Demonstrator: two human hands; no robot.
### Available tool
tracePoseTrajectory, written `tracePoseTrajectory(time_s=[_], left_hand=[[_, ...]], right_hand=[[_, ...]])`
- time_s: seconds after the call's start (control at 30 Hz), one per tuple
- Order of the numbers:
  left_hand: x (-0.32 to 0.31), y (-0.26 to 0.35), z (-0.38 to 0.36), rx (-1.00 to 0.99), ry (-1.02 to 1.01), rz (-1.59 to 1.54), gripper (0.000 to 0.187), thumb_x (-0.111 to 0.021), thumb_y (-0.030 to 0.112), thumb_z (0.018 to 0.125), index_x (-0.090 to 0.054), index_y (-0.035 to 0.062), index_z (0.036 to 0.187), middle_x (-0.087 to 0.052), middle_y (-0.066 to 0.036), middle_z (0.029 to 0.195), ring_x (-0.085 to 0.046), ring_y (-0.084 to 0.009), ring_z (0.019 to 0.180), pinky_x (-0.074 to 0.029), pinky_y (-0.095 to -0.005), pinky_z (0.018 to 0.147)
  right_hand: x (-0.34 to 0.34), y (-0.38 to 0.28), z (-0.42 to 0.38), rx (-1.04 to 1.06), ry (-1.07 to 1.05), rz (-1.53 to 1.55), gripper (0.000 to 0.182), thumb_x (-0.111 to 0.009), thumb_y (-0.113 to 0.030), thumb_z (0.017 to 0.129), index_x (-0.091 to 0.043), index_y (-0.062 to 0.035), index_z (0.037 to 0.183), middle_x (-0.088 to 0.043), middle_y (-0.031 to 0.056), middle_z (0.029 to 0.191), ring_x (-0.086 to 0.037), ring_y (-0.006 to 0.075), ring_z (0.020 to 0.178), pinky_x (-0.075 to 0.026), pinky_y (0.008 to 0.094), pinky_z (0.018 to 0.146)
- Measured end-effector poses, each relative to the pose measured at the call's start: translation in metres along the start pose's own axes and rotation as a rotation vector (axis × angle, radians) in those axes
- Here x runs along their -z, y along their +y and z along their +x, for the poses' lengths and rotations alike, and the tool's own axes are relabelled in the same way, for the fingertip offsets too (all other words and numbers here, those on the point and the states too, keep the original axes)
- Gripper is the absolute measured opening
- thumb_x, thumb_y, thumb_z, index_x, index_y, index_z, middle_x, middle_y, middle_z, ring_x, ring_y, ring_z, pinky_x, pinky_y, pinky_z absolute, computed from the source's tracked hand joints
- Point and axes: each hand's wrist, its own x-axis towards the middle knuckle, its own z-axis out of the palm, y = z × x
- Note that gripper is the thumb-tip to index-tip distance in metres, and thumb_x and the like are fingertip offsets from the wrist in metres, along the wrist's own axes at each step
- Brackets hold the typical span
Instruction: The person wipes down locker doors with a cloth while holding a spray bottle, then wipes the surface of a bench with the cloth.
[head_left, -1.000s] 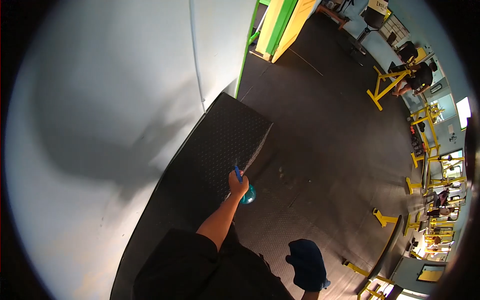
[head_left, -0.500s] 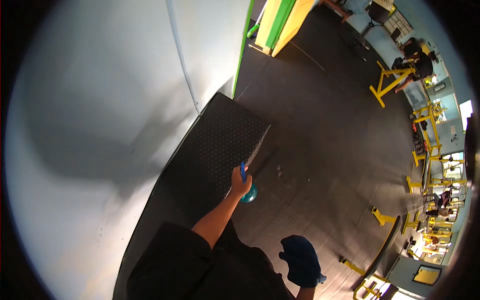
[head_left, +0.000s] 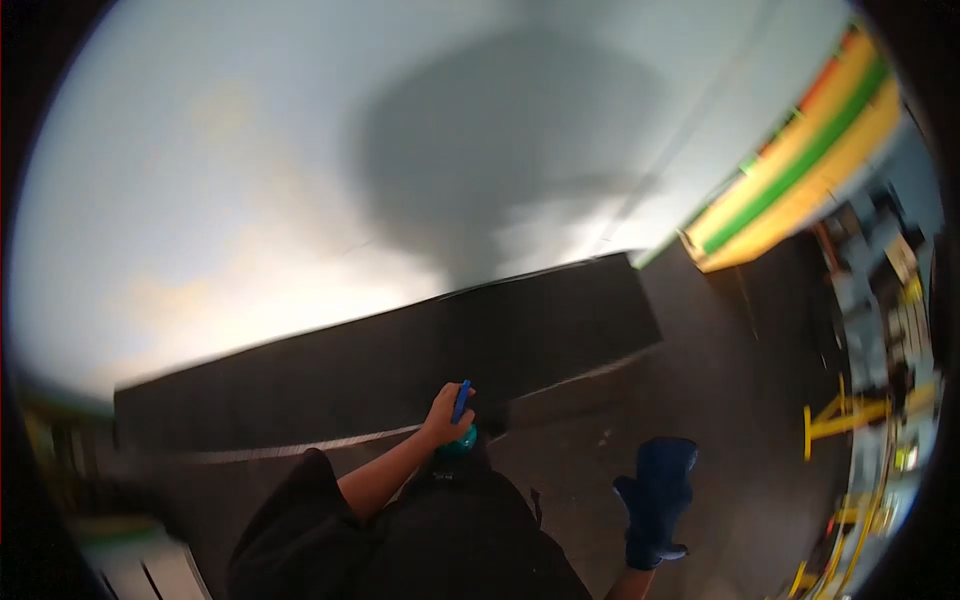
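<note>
Near the middle of the lower view, my left hand (head_left: 446,414) is closed round the blue handle (head_left: 461,401) of a teal, rounded spray bottle (head_left: 458,441), held in front of my dark clothing. Farther right, my right hand (head_left: 659,500) is raised inside a dark blue mitt or cloth (head_left: 655,505). The covering hides its fingers, so their pose cannot be made out. The two hands are well apart.
A long black mat or low ledge (head_left: 540,325) runs along the pale wall (head_left: 250,180), which bears a large shadow. At the upper right stands a yellow and green panel (head_left: 800,170). Yellow gym frames (head_left: 850,418) stand at the right over dark flooring (head_left: 720,400).
The view has swung left toward the wall, so the mat now lies across it and the gym equipment has shifted right. Both hands keep what they held or wore.
</note>
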Motion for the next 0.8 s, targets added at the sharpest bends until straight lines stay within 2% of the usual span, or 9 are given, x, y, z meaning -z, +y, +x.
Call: tracePoseTrajectory(time_s=[0.17, 0.33, 0.4, 0.53, 0.6, 0.67, 0.7, 0.8], left_hand=[[0.109, 0.001, -0.160, 0.221, 0.379, 0.086, 0.042, -0.069, 0.010, 0.077, -0.059, 0.0066, 0.118, -0.059, -0.017, 0.109, -0.060, -0.0392, 0.108, -0.048, -0.0445, 0.094], [0.214, 0.023, -0.318, 0.546, 0.731, 0.170, 0.039, -0.069, 0.014, 0.077, -0.062, 0.0063, 0.115, -0.062, -0.016, 0.110, -0.063, -0.0375, 0.106, -0.050, -0.0449, 0.094], [0.262, 0.019, -0.363, 0.589, 0.847, 0.220, 0.039, -0.069, 0.014, 0.078, -0.062, 0.0057, 0.115, -0.063, -0.016, 0.110, -0.065, -0.0363, 0.105, -0.052, -0.0442, 0.093], [0.352, -0.024, -0.417, 0.689, 1.038, 0.180, 0.037, -0.067, 0.015, 0.079, -0.062, 0.0049, 0.114, -0.065, -0.018, 0.112, -0.067, -0.0328, 0.104, -0.054, -0.0419, 0.090], [0.400, -0.055, -0.434, 0.695, 1.089, 0.159, 0.032, -0.066, 0.016, 0.079, -0.064, 0.0046, 0.109, -0.067, -0.017, 0.108, -0.068, -0.0322, 0.102, -0.054, -0.0425, 0.088], [0.459, -0.082, -0.446, 0.853, 1.103, 0.004, 0.027, -0.066, 0.017, 0.080, -0.065, 0.0040, 0.104, -0.068, -0.016, 0.102, -0.068, -0.0314, 0.100, -0.055, -0.0426, 0.087], [0.485, -0.099, -0.449, 0.887, 1.132, 0.021, 0.024, -0.066, 0.018, 0.081, -0.065, 0.0041, 0.101, -0.068, -0.016, 0.098, -0.068, -0.0317, 0.098, -0.055, -0.0431, 0.086], [0.550, -0.155, -0.460, 0.870, 1.201, 0.057, 0.025, -0.066, 0.019, 0.082, -0.065, 0.0046, 0.102, -0.068, -0.016, 0.098, -0.068, -0.0323, 0.097, -0.054, -0.0433, 0.087]], right_hand=[[-0.068, -0.072, 0.008, 0.387, -0.139, 0.196, 0.020, -0.077, -0.018, 0.081, -0.076, -0.0139, 0.101, -0.067, 0.0084, 0.105, -0.061, 0.0300, 0.107, -0.049, 0.0404, 0.096], [-0.125, -0.207, -0.010, 0.701, -0.314, 0.388, 0.017, -0.076, -0.019, 0.082, -0.076, -0.0137, 0.098, -0.067, 0.0083, 0.101, -0.061, 0.0301, 0.103, -0.049, 0.0404, 0.093], [-0.133, -0.265, -0.025, 0.779, -0.345, 0.435, 0.015, -0.076, -0.019, 0.083, -0.076, -0.0136, 0.097, -0.067, 0.0083, 0.099, -0.062, 0.0301, 0.101, -0.049, 0.0404, 0.092], [-0.153, -0.361, -0.047, 0.909, -0.377, 0.465, 0.013, -0.075, -0.020, 0.084, -0.075, -0.0134, 0.095, -0.067, 0.0082, 0.096, -0.062, 0.0301, 0.098, -0.050, 0.0404, 0.090], [-0.168, -0.412, -0.060, 0.942, -0.382, 0.463, 0.012, -0.074, -0.021, 0.085, -0.075, -0.0133, 0.094, -0.066, 0.0081, 0.094, -0.062, 0.0302, 0.096, -0.050, 0.0404, 0.089], [-0.184, -0.470, -0.072, 0.947, -0.391, 0.447, 0.011, -0.074, -0.021, 0.085, -0.075, -0.0133, 0.093, -0.066, 0.0081, 0.093, -0.063, 0.0302, 0.095, -0.050, 0.0404, 0.088], [-0.192, -0.497, -0.078, 0.944, -0.396, 0.435, 0.011, -0.074, -0.021, 0.085, -0.075, -0.0132, 0.093, -0.066, 0.0081, 0.092, -0.063, 0.0302, 0.094, -0.050, 0.0404, 0.087], [-0.226, -0.584, -0.097, 0.955, -0.387, 0.422, 0.010, -0.073, -0.022, 0.086, -0.075, -0.0131, 0.091, -0.066, 0.0080, 0.090, -0.063, 0.0302, 0.091, -0.050, 0.0404, 0.086]])
